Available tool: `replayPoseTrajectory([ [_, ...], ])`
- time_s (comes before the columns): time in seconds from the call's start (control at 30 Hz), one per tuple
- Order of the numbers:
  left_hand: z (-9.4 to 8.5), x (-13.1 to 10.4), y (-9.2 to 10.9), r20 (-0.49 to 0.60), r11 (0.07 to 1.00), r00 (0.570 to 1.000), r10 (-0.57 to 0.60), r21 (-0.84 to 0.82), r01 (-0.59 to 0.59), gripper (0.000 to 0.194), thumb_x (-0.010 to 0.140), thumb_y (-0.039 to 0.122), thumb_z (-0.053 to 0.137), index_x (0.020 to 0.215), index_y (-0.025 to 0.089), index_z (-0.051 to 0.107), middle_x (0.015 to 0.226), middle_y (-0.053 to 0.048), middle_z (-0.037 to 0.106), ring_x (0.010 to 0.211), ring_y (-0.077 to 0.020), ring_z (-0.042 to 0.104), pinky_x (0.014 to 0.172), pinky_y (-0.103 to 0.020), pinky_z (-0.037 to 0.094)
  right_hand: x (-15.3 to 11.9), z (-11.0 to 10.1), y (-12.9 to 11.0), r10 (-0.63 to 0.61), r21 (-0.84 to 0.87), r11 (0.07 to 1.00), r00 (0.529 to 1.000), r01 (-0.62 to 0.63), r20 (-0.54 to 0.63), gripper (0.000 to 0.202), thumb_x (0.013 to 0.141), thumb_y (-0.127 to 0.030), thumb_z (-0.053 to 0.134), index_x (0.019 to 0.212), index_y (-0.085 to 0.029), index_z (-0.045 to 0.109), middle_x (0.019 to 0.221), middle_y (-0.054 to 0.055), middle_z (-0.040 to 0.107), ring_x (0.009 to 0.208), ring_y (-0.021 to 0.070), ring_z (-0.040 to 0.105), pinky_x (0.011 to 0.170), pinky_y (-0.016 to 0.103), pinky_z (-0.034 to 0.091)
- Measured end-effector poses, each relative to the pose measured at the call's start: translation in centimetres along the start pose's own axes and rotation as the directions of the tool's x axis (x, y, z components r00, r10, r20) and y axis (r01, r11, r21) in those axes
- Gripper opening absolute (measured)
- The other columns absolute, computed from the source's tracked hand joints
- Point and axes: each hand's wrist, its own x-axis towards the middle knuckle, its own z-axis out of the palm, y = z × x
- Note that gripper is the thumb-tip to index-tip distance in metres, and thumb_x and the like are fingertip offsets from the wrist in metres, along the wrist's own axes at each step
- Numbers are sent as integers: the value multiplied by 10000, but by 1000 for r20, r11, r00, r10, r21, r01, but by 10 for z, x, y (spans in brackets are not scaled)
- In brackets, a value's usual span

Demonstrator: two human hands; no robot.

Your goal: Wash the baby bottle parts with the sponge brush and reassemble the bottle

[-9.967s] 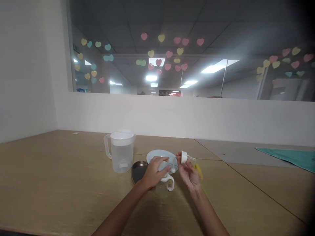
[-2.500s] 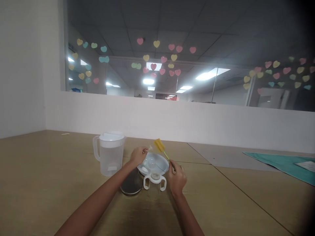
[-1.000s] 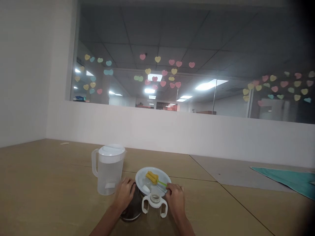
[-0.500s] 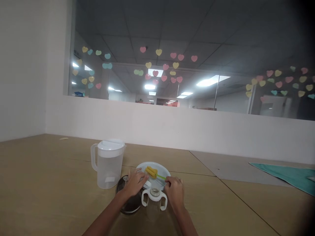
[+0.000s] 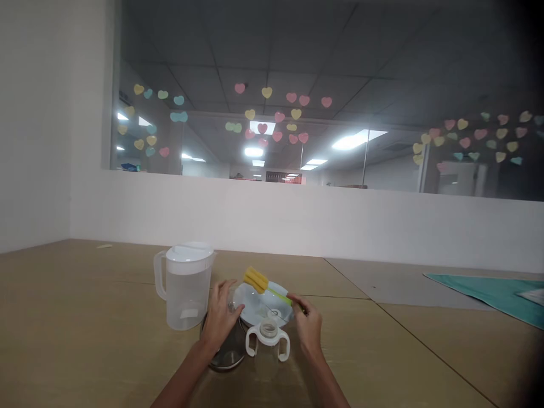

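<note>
Toward the table's (image 5: 382, 362) near edge, the right hand (image 5: 307, 324) closes its fingers on a sponge brush's (image 5: 256, 280) handle, likely its firmest hold, the light, soft-looking head over a bowl (image 5: 281, 290); the left hand (image 5: 220, 318) curls, its grip unclear.

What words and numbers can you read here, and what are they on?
None can be read anywhere.
Pale patch on the plastic pitcher: too blurred to tell if it has writing.
Whitish patch on the teal cloth: too blurred to tell, too.
Heart stickers on the window: no readable letters.
</note>
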Motion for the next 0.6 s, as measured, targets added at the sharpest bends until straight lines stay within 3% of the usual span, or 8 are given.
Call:
replayPoseTrajectory([
  [0.07,-2,-2,-2,14,1000,1000,14,7,-14,580,735,173,565,1273,238,357,1165,-77,411,1102,-226,459,948,-411,420,-1,-1,-1,-77,-37,996,996,79,53,268,675,-231,451,704,-179,712,761,68,698,744,210,623,696,309,444],
  [0.17,-2,-6,-4,92,997,993,74,23,-77,673,742,73,482,1345,278,265,1141,-68,428,1079,-199,484,926,-370,447,-3,-3,-6,-305,-212,924,948,318,90,270,673,-155,429,649,-195,695,692,41,683,710,187,599,725,322,383],
  [0.27,-2,-9,-1,197,973,959,203,66,-219,742,726,-3,410,1373,315,231,1184,-69,422,1108,-192,475,925,-348,453,-6,-5,-15,-502,-330,801,861,499,82,291,686,-75,404,642,-186,670,673,21,670,678,156,574,686,306,322],
  [0.4,-4,-8,3,284,936,902,326,36,-350,764,699,-33,379,1364,328,268,1192,-68,442,1128,-190,465,969,-369,423,-10,-4,-26,-668,-307,674,732,672,135,297,726,-35,410,721,-184,667,712,4,668,689,136,554,677,292,300],
  [0.5,-8,-4,3,217,974,951,219,-98,-202,786,698,60,488,1385,278,175,1133,-72,480,1087,-194,501,952,-370,435,-12,-5,-28,-718,-287,634,685,718,126,285,755,-35,417,780,-178,662,745,9,672,713,134,558,689,285,312],
  [0.6,-14,0,-3,169,960,985,47,-280,2,756,727,202,551,1350,206,124,1029,-61,521,957,-179,569,868,-345,477,-11,-8,-25,-715,-362,625,693,691,89,284,766,-36,409,789,-167,660,754,24,673,714,138,558,692,287,311],
])
